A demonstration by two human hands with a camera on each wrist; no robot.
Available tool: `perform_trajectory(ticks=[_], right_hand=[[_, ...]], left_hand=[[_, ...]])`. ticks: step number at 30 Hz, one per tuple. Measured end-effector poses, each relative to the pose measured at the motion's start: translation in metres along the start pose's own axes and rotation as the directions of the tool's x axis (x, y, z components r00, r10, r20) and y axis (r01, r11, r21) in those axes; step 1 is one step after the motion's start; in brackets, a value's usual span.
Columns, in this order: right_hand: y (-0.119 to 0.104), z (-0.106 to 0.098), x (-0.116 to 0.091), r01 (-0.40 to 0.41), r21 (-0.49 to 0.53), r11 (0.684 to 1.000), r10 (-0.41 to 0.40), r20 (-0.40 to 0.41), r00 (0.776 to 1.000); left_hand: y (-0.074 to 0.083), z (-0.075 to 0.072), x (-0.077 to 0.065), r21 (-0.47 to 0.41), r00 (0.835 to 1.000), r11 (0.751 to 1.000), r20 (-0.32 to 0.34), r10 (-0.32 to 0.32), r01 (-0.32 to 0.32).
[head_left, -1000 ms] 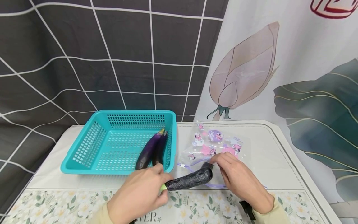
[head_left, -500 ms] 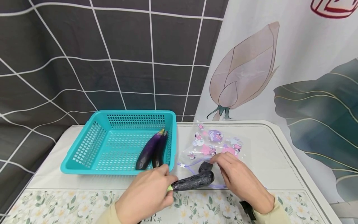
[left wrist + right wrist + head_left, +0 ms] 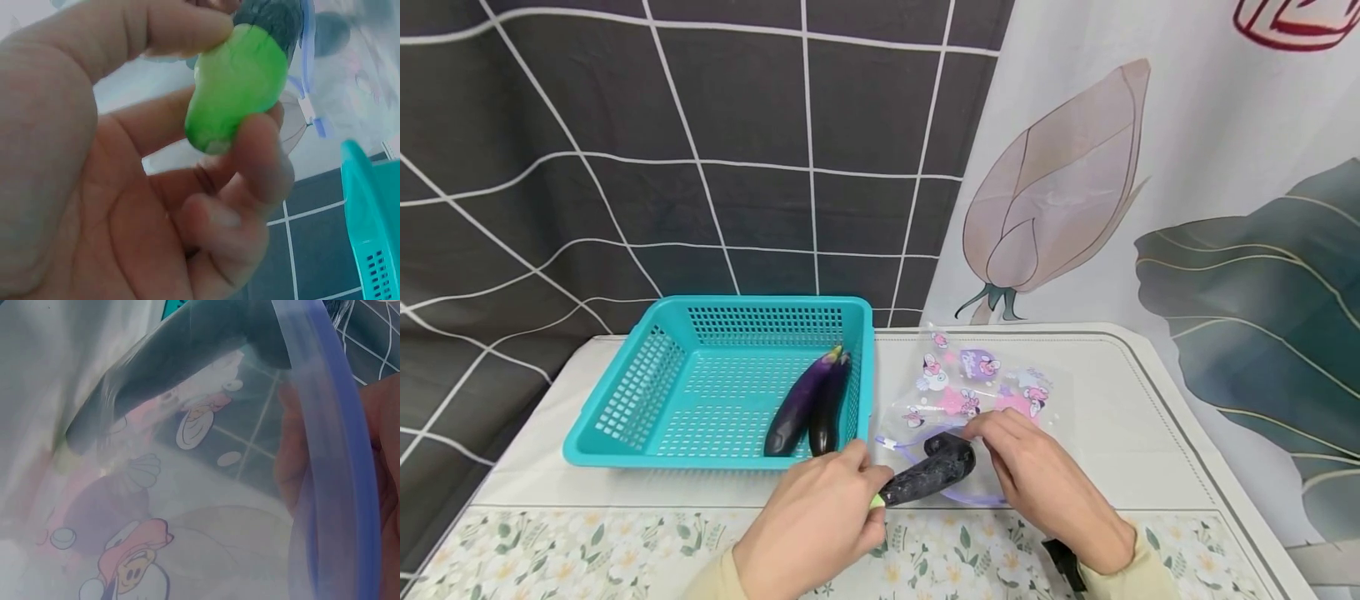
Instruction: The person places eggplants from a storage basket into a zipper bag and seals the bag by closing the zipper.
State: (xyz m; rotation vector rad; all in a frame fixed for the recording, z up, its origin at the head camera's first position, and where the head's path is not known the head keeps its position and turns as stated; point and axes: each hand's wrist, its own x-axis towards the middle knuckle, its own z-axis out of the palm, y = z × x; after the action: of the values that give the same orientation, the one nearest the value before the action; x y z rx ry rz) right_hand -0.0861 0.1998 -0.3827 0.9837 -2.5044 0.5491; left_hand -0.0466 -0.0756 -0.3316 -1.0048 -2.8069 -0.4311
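Note:
In the head view my left hand (image 3: 812,521) holds a dark, wrinkled eggplant (image 3: 928,475) by its pale green stem end. The left wrist view shows thumb and fingers pinching that green end (image 3: 234,84). The eggplant's far end lies at the mouth of a clear zip bag (image 3: 955,392) with pink and purple cartoon prints. How deep it sits there I cannot tell. My right hand (image 3: 1037,479) pinches the bag's purple zip edge (image 3: 337,450), fingers partly seen through the film. A dark eggplant shape (image 3: 162,369) shows through the plastic in the right wrist view.
Left of the bag stands a turquoise perforated basket (image 3: 700,462). Two eggplants (image 3: 801,408) lie along its right side. A flowered cloth strip (image 3: 580,550) covers the table's front. Behind hang a dark grid-patterned cloth (image 3: 737,108) and a pale flower-print curtain (image 3: 1075,192).
My left hand has moved right with the eggplant, bringing its far end closer to the right hand at the bag's mouth. The right hand, bag and basket have stayed in place.

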Motion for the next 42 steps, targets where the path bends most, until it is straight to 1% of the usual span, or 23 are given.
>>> perform_trajectory(ticks=[4,7,14,18,27,42], right_hand=[[-0.001,0.0,0.0,0.005,-0.002,1.0,-0.005,-0.009,1.0],[0.0,0.001,0.0,0.005,-0.001,1.0,-0.005,-0.01,1.0],[0.0,0.0,0.0,0.001,0.009,1.0,-0.001,0.002,1.0],[0.0,0.001,0.0,0.003,0.01,1.0,-0.003,0.006,1.0],[0.0,0.001,0.0,-0.005,0.021,1.0,0.005,0.022,1.0],[0.0,0.002,0.0,0.011,0.013,1.0,-0.011,-0.004,1.0]], left_hand=[[0.004,0.004,0.002,0.0,0.999,1.0,-0.031,-0.028,0.029],[0.006,0.006,0.003,-0.006,0.998,0.999,-0.057,-0.035,0.035],[0.01,0.011,0.005,0.005,0.992,1.0,-0.127,-0.02,0.021],[0.01,0.013,0.006,0.019,0.989,1.0,-0.151,-0.003,0.006],[0.011,0.016,0.006,0.018,0.992,1.0,-0.124,0.008,-0.006],[0.012,0.018,0.007,-0.058,0.995,0.998,-0.1,0.012,-0.018]])
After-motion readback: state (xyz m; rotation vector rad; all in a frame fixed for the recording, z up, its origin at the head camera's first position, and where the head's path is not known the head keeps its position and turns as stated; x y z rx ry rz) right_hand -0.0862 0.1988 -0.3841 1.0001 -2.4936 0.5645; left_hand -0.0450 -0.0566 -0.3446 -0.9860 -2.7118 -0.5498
